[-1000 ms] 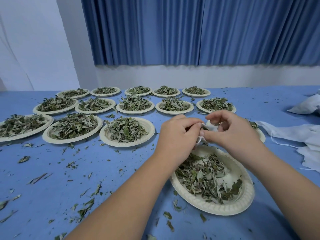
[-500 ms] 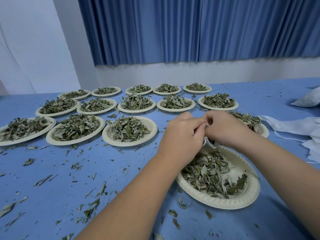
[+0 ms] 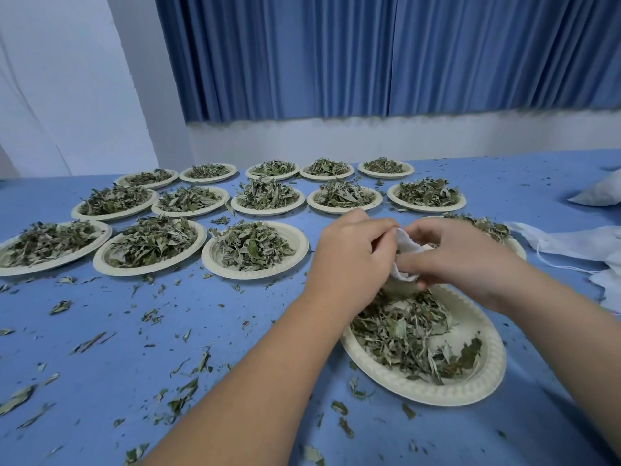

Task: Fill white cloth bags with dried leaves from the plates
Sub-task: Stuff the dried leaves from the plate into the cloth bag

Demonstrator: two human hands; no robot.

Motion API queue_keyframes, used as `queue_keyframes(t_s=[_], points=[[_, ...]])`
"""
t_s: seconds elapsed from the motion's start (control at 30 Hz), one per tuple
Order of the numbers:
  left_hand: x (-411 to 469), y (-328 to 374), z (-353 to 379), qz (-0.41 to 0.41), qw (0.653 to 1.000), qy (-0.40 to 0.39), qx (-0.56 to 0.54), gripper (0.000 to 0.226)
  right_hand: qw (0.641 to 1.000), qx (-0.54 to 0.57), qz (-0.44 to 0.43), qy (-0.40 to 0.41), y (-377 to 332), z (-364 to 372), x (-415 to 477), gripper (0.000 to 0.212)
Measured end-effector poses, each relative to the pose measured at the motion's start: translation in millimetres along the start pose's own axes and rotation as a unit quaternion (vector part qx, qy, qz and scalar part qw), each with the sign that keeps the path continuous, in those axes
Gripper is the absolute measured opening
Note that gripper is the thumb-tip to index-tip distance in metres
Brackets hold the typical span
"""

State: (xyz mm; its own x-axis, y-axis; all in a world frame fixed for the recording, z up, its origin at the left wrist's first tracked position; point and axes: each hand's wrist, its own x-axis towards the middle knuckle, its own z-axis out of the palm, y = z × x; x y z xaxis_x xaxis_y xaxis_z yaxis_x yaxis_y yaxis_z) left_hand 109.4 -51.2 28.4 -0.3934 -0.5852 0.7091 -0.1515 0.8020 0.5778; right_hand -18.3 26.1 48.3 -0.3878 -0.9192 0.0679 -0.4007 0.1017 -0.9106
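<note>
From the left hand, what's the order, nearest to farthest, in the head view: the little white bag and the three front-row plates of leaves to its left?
1. white bag, pinched in the left hand.
2. nearest plate, just left of the hand.
3. middle plate, next along the row.
4. far-left plate, at the picture's left edge.

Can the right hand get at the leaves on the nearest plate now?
Probably yes. The right hand is just over the leaves on the nearest plate, nothing between; but it pinches the white bag, so it must release first.
</note>
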Motion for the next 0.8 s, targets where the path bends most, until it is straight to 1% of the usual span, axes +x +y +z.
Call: queue_keyframes(t_s=[0.1, 0.2, 0.23, 0.33, 0.4, 0.47, 0.6, 0.7, 0.8], points=[[-1.3, 2.1, 1.0, 0.021, 1.0, -0.019, 0.005, 0.018, 0.993, -0.087, -0.027, 0.081, 0.0, 8.8, 6.1, 0.007], [-1.3, 1.6, 0.9, 0.032, 0.999, -0.023, 0.016, 0.019, 0.98, -0.147, -0.048, 0.124, 2.3, 11.1, 9.0, 0.008], [-1.1, 1.1, 0.1, 0.031, 0.999, -0.017, 0.018, 0.019, 0.982, -0.14, -0.052, 0.119, 2.7, 9.9, 8.3, 0.01], [0.5, -1.7, -3.0, 0.022, 1.0, 0.004, 0.019, 0.018, 0.997, -0.031, -0.047, 0.053, 3.0, 0.9, 2.6, 0.016], [1.6, -2.3, -3.5, 0.015, 1.0, 0.008, 0.01, 0.018, 0.999, 0.006, -0.037, 0.025, 3.0, -6.2, 0.1, 0.017], [1.5, -0.7, -1.2, 0.02, 1.0, 0.007, 0.003, 0.017, 0.999, -0.014, -0.032, 0.039, 3.1, -7.2, 0.9, 0.017], [-2.4, 4.0, 7.8, 0.05, 0.999, 0.003, 0.022, 0.016, 0.984, -0.133, -0.036, 0.109, 5.8, 4.7, 5.3, 0.019], [-2.2, 4.4, 9.5, 0.061, 0.997, 0.015, 0.043, 0.016, 0.98, -0.162, -0.042, 0.112, 4.4, 1.7, 3.9, 0.022], [1.0, 0.9, 3.9, 0.058, 0.996, 0.04, 0.057, 0.015, 0.979, -0.17, -0.038, 0.104, -1.9, -12.2, -5.3, 0.037]])
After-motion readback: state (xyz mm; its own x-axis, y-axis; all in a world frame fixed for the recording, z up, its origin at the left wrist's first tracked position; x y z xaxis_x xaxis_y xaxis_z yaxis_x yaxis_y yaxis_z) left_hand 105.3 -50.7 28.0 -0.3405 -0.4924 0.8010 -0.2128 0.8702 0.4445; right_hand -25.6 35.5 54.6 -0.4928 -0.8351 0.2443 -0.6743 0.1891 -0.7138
